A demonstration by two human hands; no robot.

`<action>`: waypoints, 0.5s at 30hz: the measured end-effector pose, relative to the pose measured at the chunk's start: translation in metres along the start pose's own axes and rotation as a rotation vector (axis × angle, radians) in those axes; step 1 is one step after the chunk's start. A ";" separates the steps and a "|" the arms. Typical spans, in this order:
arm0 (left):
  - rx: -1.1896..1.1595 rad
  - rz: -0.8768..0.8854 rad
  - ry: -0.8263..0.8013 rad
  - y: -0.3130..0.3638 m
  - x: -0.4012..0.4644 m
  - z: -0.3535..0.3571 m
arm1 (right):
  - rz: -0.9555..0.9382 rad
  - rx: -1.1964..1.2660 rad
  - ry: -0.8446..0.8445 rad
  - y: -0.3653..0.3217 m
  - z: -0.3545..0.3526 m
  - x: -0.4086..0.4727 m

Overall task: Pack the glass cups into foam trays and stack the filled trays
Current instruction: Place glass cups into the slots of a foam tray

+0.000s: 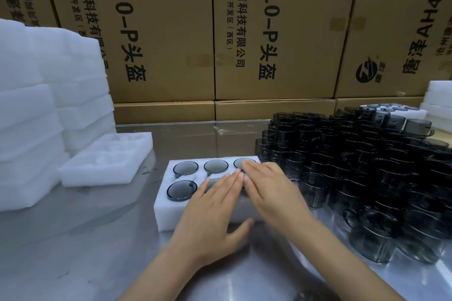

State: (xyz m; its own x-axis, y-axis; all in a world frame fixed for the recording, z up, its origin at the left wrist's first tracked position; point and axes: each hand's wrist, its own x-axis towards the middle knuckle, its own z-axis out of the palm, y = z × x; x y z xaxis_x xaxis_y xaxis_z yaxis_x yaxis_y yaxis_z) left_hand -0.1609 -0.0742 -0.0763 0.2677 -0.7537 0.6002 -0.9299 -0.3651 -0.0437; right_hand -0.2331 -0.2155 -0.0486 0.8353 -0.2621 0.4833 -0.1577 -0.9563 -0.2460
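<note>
Your left hand (212,205) lies flat with its fingers straight and close together on top of the white rectangular foam tray (164,212), fingertips reaching the middle of the tray and the thumb spread out along its near edge. Your right hand (271,190) is flat too, fingers straight, laid across the right end of that tray so its fingertips cover part of the far right pocket; the two hands' fingertips nearly meet. Neither hand grips anything. Just left of your left fingertips, smoky grey round glass cups (186,168) sit sunk in the tray's pockets, rims level with the foam; four are plainly visible, and the pockets under your hands cannot be made out. To the right of your right fingers, a dense heap of loose dark glass cups with handles (367,168) stands on the shiny metal table (80,239), the nearest ones just beside the tray. Beyond and to the left of your left fingertips lies an empty white foam tray (107,161), with tall stacks of white foam trays (36,110) behind it. Brown cardboard boxes with black print (166,39) stand along the table's far edge.
</note>
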 end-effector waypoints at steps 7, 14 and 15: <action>0.035 -0.004 -0.033 0.004 0.009 -0.003 | 0.099 -0.041 -0.138 -0.002 0.007 -0.005; -0.013 -0.053 -0.180 0.006 0.011 -0.002 | 0.166 -0.086 -0.156 -0.001 0.010 -0.005; -0.009 -0.061 -0.199 0.004 0.011 0.000 | 0.172 -0.112 -0.149 -0.001 0.011 -0.006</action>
State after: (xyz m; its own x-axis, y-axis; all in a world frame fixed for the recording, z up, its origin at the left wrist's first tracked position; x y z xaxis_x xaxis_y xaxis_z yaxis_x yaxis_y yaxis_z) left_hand -0.1615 -0.0840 -0.0696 0.3669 -0.8239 0.4318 -0.9126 -0.4088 -0.0044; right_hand -0.2319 -0.2113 -0.0604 0.8581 -0.4084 0.3112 -0.3550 -0.9098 -0.2150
